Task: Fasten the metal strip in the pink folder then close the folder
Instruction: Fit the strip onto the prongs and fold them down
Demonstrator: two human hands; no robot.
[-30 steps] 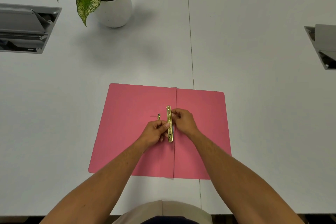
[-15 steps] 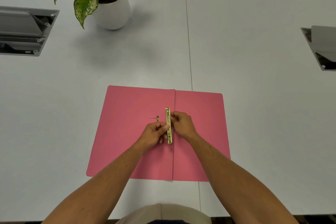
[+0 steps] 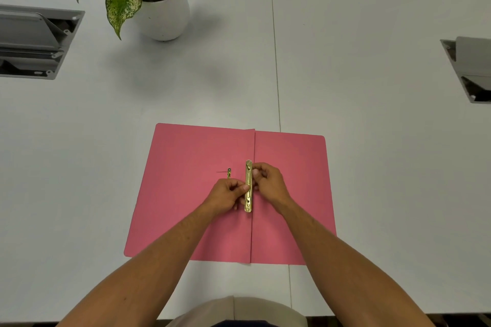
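The pink folder (image 3: 186,194) lies open and flat on the white table. A gold metal strip (image 3: 248,202) lies along its centre fold, pointing away from me. My left hand (image 3: 225,194) pinches the strip's left edge with thumb and fingers. From the other side, my right hand (image 3: 268,183) grips the strip near its far end. A small gold prong (image 3: 229,172) sticks up from the left page, just beyond my left hand. The middle of the strip is partly hidden by my fingers.
A potted plant (image 3: 162,8) in a white pot stands at the far left. Grey cable boxes are sunk into the table at the left edge (image 3: 34,42) and at the right edge (image 3: 470,69). A seam (image 3: 275,48) runs down the table.
Both hands stay on the strip in nearly the same place. The view has shifted slightly; no clear movement of the strip.
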